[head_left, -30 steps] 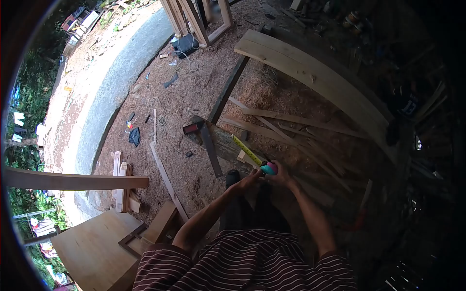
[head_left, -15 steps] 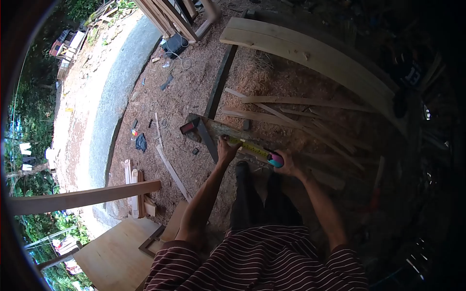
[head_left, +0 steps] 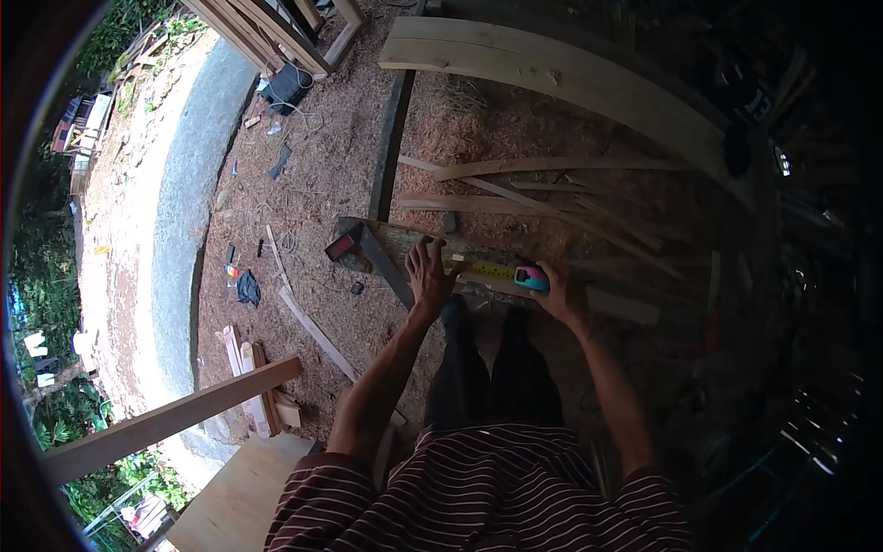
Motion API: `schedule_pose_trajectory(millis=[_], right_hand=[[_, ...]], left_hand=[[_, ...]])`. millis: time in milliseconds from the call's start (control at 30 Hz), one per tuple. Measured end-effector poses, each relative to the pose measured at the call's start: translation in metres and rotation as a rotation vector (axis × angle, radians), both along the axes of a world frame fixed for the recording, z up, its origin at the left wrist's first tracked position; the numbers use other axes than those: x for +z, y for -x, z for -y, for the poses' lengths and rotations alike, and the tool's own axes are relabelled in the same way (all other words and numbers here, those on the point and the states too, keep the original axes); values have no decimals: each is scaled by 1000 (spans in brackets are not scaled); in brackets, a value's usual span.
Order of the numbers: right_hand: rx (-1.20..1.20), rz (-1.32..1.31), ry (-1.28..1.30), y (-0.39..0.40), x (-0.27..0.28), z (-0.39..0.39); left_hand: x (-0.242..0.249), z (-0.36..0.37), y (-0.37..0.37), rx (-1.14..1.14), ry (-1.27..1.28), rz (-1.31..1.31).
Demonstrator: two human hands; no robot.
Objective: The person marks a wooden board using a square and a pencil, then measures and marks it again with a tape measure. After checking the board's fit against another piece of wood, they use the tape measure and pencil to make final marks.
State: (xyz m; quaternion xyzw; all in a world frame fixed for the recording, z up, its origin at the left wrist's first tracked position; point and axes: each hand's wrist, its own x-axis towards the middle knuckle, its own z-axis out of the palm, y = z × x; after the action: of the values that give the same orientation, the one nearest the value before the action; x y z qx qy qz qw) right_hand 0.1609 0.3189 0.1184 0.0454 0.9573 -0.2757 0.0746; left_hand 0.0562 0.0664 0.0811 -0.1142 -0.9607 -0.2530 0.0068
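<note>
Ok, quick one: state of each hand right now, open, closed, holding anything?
Left hand: open, spread near the yellow tape blade; contact cannot be told.
Right hand: closed, holding the tape measure.

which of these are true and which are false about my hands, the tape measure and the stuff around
1. The bare right hand holds a teal-and-pink tape measure. True.
2. The tape measure's yellow blade is fully wound in. False: it is drawn out toward the bare left hand.
3. A dark, L-shaped square with a reddish handle lies left of the left hand. True.
4. The person wears a plain white shirt. False: the maroon shirt has pale stripes.
</note>
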Motion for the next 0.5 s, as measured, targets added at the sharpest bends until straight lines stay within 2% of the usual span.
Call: schedule_pose_trajectory(millis=[67,100,167,333,400,433,500], right_hand=[[-67,-31,-3,-4,-1,6],[-110,-9,9,-4,-1,8],[-163,19,18,-6,0,11],[-260,42,-33,-8,3,22],[-281,4,-31,-12,-6,22],[-298,-31,-28,-13,-10,21],[-333,-58,1,-16,-16,20]], left_hand=[[-1,4,4,-343,-56,-127],[-2,6,5,-351,-58,-123],[-5,9,5,-510,-95,-92],[-12,11,4,-549,-94,-133],[-11,4,4,-349,-233,-42],[-11,4,6,-350,-235,-43],[-11,5,13,-363,-179,121]])
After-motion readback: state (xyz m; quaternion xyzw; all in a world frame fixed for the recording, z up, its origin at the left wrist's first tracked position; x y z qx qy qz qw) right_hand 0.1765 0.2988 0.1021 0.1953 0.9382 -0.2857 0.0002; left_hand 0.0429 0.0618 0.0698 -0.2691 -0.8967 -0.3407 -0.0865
